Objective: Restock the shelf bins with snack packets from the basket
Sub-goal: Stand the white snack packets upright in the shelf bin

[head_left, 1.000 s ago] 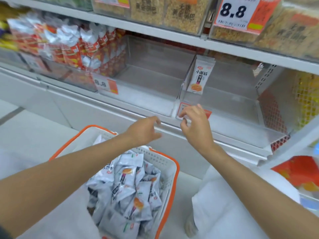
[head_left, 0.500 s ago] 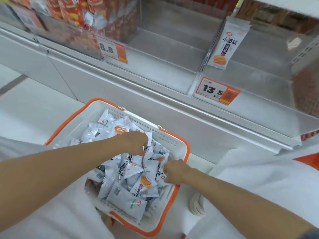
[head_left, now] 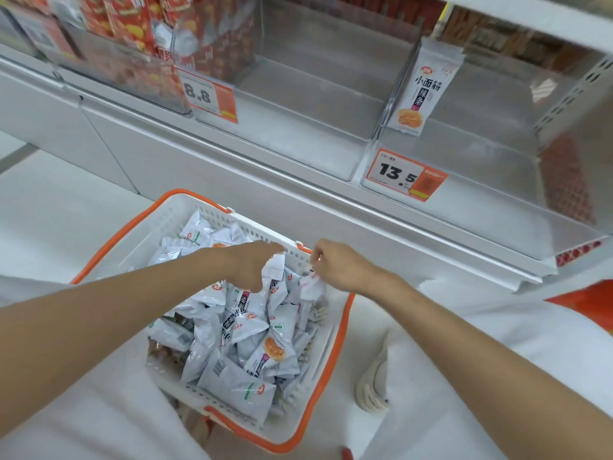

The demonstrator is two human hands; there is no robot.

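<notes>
Half a second back both hands were down in the pile; now both are up near the basket's far rim.

Left hand (head_left: 252, 268): fingers (head_left: 265, 253) curled round a white packet (head_left: 275, 265), lifted off the heap.
Right hand (head_left: 341, 265): pinches a second packet (head_left: 310, 287) by its corner.

The remaining packets (head_left: 238, 330) lie below the fingers in the basket (head_left: 343, 327). The bin (head_left: 481, 207) with the 13.5 tag (head_left: 404, 175) stands above and right of the fingers.

Judgement: pick made, carry to bin comes next.

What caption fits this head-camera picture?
Left hand and right hand grip snack packets in the basket.
</notes>
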